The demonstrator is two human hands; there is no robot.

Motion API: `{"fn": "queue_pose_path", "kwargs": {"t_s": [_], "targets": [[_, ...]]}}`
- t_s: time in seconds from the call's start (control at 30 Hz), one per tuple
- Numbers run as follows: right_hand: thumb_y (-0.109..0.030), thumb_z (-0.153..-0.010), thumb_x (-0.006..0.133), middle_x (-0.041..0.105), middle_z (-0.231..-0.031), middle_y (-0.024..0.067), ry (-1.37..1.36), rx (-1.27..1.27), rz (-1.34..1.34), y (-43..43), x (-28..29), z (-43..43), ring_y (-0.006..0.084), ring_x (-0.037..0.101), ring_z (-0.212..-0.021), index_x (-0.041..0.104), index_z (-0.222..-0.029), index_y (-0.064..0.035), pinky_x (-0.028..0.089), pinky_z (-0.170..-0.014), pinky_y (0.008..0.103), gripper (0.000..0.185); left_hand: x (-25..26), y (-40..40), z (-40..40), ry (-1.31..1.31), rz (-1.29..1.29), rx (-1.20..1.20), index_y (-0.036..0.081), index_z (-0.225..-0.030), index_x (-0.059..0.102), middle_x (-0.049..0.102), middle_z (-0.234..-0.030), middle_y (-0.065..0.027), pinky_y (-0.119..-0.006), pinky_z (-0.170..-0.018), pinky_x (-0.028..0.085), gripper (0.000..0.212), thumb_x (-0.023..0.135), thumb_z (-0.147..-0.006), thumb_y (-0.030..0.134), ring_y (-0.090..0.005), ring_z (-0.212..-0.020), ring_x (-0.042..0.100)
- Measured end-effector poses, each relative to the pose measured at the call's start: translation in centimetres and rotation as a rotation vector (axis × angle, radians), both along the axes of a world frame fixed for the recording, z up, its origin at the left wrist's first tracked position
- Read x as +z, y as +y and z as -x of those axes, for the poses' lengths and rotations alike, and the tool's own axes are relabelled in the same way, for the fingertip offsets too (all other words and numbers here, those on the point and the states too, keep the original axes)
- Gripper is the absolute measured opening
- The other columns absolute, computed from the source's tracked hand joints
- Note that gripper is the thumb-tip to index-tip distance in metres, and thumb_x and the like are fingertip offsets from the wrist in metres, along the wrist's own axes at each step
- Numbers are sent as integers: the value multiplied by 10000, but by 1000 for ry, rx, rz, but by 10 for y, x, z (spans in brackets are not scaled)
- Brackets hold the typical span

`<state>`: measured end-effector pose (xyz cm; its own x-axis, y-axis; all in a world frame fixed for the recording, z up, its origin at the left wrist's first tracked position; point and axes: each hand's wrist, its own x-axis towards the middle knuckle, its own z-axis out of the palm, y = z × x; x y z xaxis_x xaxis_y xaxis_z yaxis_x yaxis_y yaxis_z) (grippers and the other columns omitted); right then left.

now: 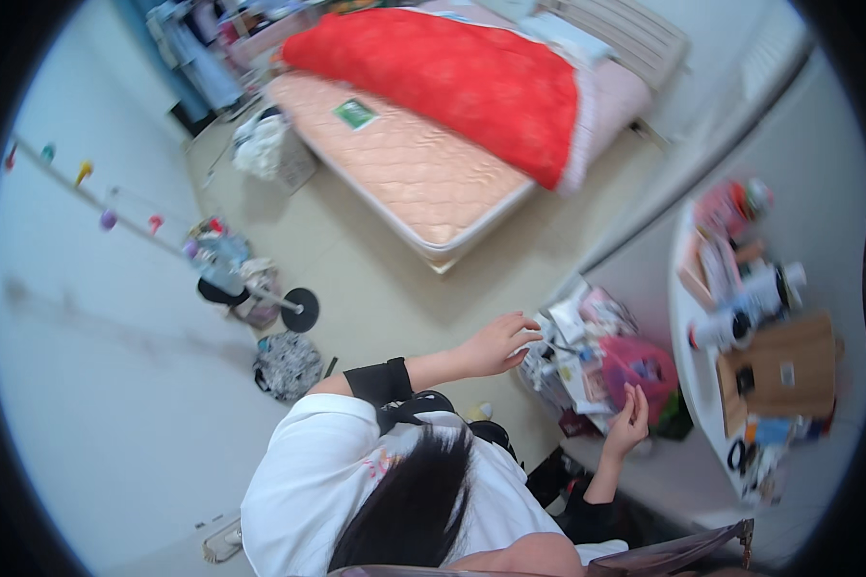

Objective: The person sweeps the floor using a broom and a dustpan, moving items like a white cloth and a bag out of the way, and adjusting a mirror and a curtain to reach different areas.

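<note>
My left hand (496, 346) reaches out to the right, fingers parted and slightly curled, holding nothing that I can see. Its fingertips are near a heap of bags and packets (566, 321); whether they touch it is unclear. Lower right, my right hand (629, 425) is raised with its fingers extended and nothing visible in it. It overlaps the lower edge of a pink plastic bag (635, 364) in the view, and contact cannot be told. Black bands circle both forearms.
A bed with a bare peach mattress (404, 173) and a folded-back red quilt (462, 79) stands ahead. At right, a white table (685, 339) holds bottles and a cardboard box (786, 371). Left are a pole stand's round base (300, 310), a patterned bag (289, 366) and a filled basket (292, 162).
</note>
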<state>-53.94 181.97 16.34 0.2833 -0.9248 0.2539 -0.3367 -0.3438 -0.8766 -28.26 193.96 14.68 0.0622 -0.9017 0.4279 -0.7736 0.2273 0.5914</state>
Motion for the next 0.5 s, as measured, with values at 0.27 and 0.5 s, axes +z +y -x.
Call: {"fn": "queue_pose_path", "kwargs": {"t_s": [0.27, 0.5], "targets": [[-87, -791, 504, 616, -767, 46, 337, 419, -294, 17, -16, -158, 70, 495, -536, 564, -931, 0, 352, -431, 191, 176, -13, 108, -133, 313, -105, 680, 72, -852, 547, 515, -607, -73, -317, -589, 391, 202, 573, -731, 231, -223, -582, 492], [-209, -804, 498, 473, -466, 42, 508, 668, -235, 2, -125, -256, 101, 420, -347, 603, -807, -31, 336, -351, 244, 207, -42, 193, -210, 486, -134, 969, 64, -655, 567, 504, -511, -85, -306, -456, 367, 320, 532, -764, 363, -219, -453, 473]]}}
